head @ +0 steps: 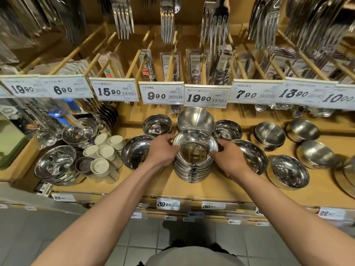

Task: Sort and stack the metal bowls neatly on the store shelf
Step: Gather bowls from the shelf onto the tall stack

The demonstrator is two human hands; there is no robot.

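We gripped the stack of metal bowls (pixel 194 166) near the shelf (pixel 221 187) front edge's middle, left hand (pixel 163 148) and right hand (pixel 228 156) curled round the top bowl's (pixel 195 144) rim.

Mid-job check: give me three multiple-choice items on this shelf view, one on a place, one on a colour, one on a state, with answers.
1. Where is the tall stack of bowls?
A. front centre of the shelf, between both hands
B. on the floor
C. hanging among the forks

2. What colour are the caps of the shakers left of the stack?
A. red
B. cream
C. black

3. What are the left hand and right hand doing?
A. both hang idle
B. only one touches the stack
C. both grip the stack's top bowl at its sides

Answers: 1 A, the stack stands on the wooden shelf between the hands. 2 B, the caps are pale cream. 3 C, fingers of each hand curl at the rim.
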